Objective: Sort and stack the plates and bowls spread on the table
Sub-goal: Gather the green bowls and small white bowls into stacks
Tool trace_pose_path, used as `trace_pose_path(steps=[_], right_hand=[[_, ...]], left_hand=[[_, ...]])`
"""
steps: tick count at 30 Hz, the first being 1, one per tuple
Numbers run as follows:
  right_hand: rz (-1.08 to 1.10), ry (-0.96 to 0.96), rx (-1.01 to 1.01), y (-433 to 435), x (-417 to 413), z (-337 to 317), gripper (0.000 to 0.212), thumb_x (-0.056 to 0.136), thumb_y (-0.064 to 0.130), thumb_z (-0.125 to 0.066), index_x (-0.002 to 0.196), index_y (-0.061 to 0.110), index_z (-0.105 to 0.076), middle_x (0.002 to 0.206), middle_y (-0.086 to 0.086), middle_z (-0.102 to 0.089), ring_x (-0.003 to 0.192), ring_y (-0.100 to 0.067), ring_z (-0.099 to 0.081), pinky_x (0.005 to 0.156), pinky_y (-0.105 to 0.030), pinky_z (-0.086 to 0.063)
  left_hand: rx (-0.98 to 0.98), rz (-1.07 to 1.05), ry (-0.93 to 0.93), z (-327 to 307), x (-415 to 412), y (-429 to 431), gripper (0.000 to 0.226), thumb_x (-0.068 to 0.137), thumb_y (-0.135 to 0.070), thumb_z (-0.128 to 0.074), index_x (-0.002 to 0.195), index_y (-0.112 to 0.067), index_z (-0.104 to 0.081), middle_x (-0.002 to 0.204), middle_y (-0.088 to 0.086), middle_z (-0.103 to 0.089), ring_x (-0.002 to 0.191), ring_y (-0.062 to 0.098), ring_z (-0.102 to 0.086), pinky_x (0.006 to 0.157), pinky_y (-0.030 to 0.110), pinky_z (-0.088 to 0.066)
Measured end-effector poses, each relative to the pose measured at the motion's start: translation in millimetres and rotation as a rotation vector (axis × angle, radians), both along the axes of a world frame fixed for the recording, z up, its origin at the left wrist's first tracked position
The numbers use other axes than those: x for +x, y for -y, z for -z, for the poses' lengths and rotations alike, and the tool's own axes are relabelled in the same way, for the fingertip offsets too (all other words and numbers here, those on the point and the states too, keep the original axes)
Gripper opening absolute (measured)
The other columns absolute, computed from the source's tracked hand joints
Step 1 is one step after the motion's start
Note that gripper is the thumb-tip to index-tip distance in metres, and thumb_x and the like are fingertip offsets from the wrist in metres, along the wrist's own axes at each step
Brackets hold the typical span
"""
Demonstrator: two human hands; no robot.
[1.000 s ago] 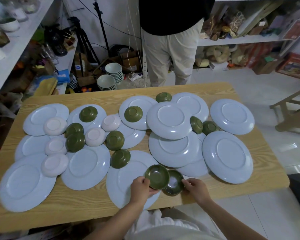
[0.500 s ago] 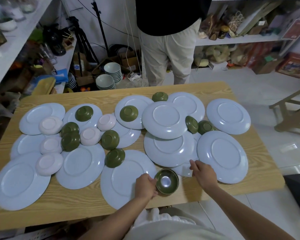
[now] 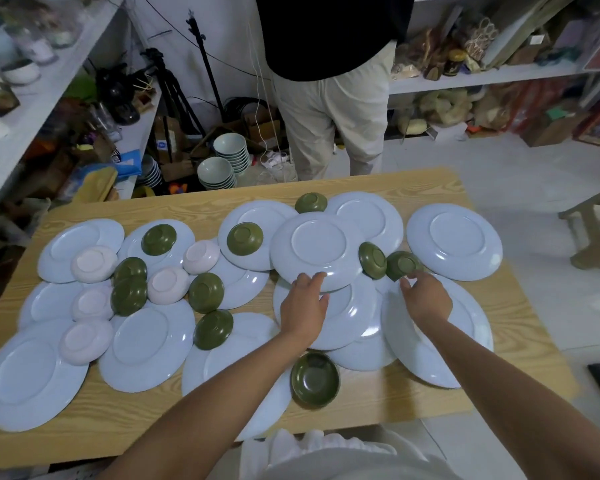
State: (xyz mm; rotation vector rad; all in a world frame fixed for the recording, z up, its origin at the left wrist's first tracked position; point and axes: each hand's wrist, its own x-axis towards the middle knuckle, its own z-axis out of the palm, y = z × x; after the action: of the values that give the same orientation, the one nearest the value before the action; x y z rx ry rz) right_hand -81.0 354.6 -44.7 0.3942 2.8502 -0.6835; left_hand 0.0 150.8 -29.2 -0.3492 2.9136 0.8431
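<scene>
Several pale blue plates, olive green bowls and pink bowls lie upside down and overlapping on the wooden table [image 3: 378, 407]. A green bowl stack [image 3: 314, 379] stands upright near the front edge, one bowl nested in another. My left hand [image 3: 303, 304] reaches forward, its fingertips touching the near rim of an upturned blue plate [image 3: 317, 249] in the middle. My right hand [image 3: 426, 296] stretches toward a tilted green bowl [image 3: 404, 265], fingertips right at its near edge; I cannot tell if they touch. Next to it another green bowl [image 3: 372, 259] leans on the plate.
A person [image 3: 329, 81] in a black top and beige trousers stands just beyond the far table edge. Stacked pale bowls [image 3: 222, 164] sit on the floor behind. Cluttered shelves [image 3: 32, 98] run along the left; a wooden stool [image 3: 596, 230] stands to the right.
My left hand set one green bowl into the other near the front edge. Both hands then left that stack and reached forward, the left to the middle plate, the right to the tilted green bowl.
</scene>
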Motion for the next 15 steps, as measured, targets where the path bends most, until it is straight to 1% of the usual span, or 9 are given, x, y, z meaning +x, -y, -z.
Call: trace_pose_path(steps=[2, 5, 7, 9, 12, 15], right_hand=[[0.037, 0.051, -0.039, -17.2, -18.4, 1.0, 0.033, 0.095, 0.034, -0.049, 0.115, 0.010, -0.060, 0.115, -0.012, -0.063, 0.111, -0.032, -0.057, 0.089, -0.037, -0.045], [0.010, 0.162, -0.091, -42.6, -43.2, 6.6, 0.039, 0.094, 0.037, -0.049, 0.111, 0.004, -0.061, 0.116, -0.015, -0.063, 0.112, -0.034, -0.057, 0.090, -0.037, -0.045], [-0.025, 0.206, -0.107, -54.2, -54.8, 6.9, 0.040, 0.093, 0.038, -0.051, 0.117, 0.007, -0.059, 0.120, -0.014, -0.062, 0.115, -0.032, -0.056, 0.092, -0.036, -0.044], [-0.072, 0.230, -0.126, -62.3, -65.1, 7.6, 0.038, 0.092, 0.036, -0.053, 0.120, 0.010, -0.058, 0.123, -0.011, -0.061, 0.117, -0.031, -0.055, 0.092, -0.034, -0.044], [-0.161, 0.261, -0.137, -67.3, -76.4, 8.8, 0.035, 0.092, 0.033, -0.052, 0.121, 0.013, -0.058, 0.123, -0.010, -0.061, 0.115, -0.029, -0.056, 0.091, -0.034, -0.045], [-0.273, 0.281, -0.122, -68.1, -88.7, 12.9, 0.037, 0.093, 0.035, -0.050, 0.126, 0.017, -0.053, 0.122, -0.009, -0.060, 0.114, -0.028, -0.056, 0.090, -0.036, -0.045]], left_hand=[[-0.038, 0.000, 0.019, -2.4, -23.8, -19.1, 0.045, 0.098, -0.031, -0.045, 0.141, -0.021, -0.039, 0.125, 0.006, -0.045, 0.117, 0.021, -0.046, 0.087, 0.035, -0.048], [-0.013, -0.129, 0.077, -3.8, -59.6, -50.7, 0.046, 0.096, -0.039, -0.049, 0.134, -0.015, -0.045, 0.126, 0.010, -0.045, 0.120, 0.024, -0.043, 0.089, 0.037, -0.046], [-0.022, -0.192, 0.118, -1.3, -79.8, -69.7, 0.049, 0.093, -0.041, -0.054, 0.133, -0.014, -0.045, 0.126, 0.012, -0.044, 0.121, 0.027, -0.042, 0.088, 0.038, -0.046], [-0.055, -0.222, 0.154, 3.8, -96.2, -84.5, 0.055, 0.091, -0.043, -0.057, 0.136, -0.015, -0.041, 0.127, 0.013, -0.041, 0.121, 0.028, -0.040, 0.090, 0.037, -0.044], [-0.073, -0.285, 0.203, 11.0, -112.4, -97.5, 0.059, 0.088, -0.044, -0.059, 0.137, -0.017, -0.040, 0.128, 0.013, -0.039, 0.120, 0.030, -0.039, 0.094, 0.036, -0.042], [-0.109, -0.299, 0.219, 15.5, -124.8, -102.8, 0.059, 0.087, -0.045, -0.061, 0.136, -0.018, -0.040, 0.126, 0.013, -0.038, 0.119, 0.030, -0.039, 0.093, 0.037, -0.044]])
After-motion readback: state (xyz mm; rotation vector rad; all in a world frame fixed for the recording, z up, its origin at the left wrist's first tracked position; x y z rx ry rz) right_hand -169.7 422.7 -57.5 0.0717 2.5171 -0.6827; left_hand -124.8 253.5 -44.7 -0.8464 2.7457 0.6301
